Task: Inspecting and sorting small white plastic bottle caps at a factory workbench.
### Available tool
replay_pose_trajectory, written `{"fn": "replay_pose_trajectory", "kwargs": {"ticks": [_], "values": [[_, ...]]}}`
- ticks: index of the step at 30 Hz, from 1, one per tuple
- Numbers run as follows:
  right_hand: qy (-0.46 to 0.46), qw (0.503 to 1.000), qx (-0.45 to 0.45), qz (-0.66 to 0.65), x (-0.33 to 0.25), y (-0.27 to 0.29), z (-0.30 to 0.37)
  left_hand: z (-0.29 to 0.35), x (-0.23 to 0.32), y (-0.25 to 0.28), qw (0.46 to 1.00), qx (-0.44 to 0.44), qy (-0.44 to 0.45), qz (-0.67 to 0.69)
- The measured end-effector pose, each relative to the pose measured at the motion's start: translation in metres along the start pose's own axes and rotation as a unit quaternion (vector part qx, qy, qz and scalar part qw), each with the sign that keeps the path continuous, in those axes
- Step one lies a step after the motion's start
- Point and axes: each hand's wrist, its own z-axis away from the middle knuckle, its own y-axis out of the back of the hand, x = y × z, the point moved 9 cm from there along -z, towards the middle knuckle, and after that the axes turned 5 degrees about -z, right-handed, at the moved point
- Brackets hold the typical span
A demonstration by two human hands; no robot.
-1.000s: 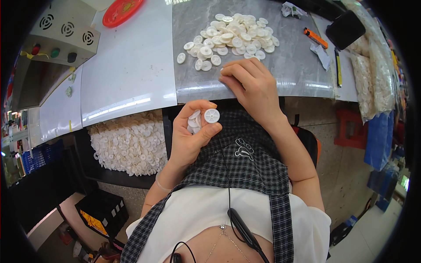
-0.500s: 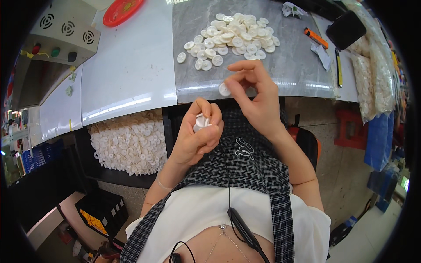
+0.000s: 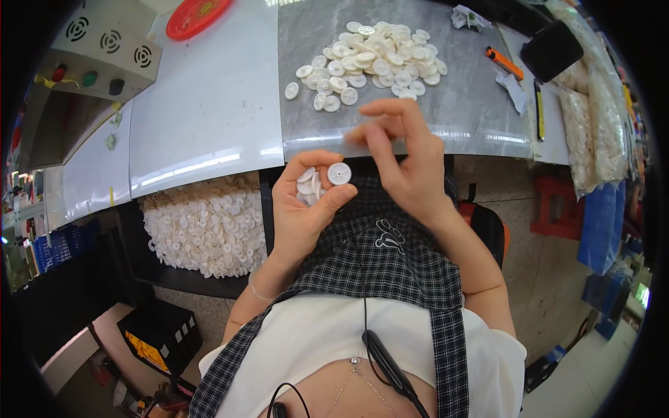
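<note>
My left hand (image 3: 301, 202) is closed around several small white plastic gears (image 3: 307, 187) in its palm. Between its thumb and forefinger it pinches one white gear (image 3: 339, 174), the toothed rim and centre hub turned up. To the right, my right hand (image 3: 404, 157) hovers by the table's front edge, close to that gear. Its forefinger reaches out to the left, while the other fingertips are smeared by motion, so whether they hold anything does not show. Beyond the hands, a loose pile of white gears (image 3: 380, 59) lies on the grey tabletop (image 3: 460, 118).
Below the table at left, a black bin (image 3: 174, 279) holds a heap of white plastic parts (image 3: 205, 226). A grey machine (image 3: 104, 42) with push buttons stands far left, near a red plate (image 3: 195, 19). An orange cutter (image 3: 504, 63) and clear bags (image 3: 596, 132) are at right.
The white disc in my right fingertips no longer shows there, and those fingers are blurred. My left hand has opened somewhat, and a gear now sits between its thumb and forefinger.
</note>
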Motion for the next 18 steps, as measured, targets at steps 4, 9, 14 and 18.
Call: {"fn": "replay_pose_trajectory", "kwargs": {"ticks": [4,9,14,18], "values": [[0.199,0.950,0.024,0.240,-0.005,-0.007,-0.020,0.000,0.000,0.004,1.000,0.006,-0.008,-0.015],[0.172,0.949,-0.044,0.260,0.005,-0.014,-0.017,0.000,0.000,0.003,1.000,-0.009,-0.009,-0.007],[0.146,0.959,-0.039,0.240,0.003,-0.006,-0.011,-0.003,-0.005,-0.008,0.968,-0.074,0.056,0.234],[-0.015,0.997,-0.062,-0.050,0.007,0.001,-0.003,-0.004,-0.001,-0.010,0.976,-0.092,0.038,0.196]]}}
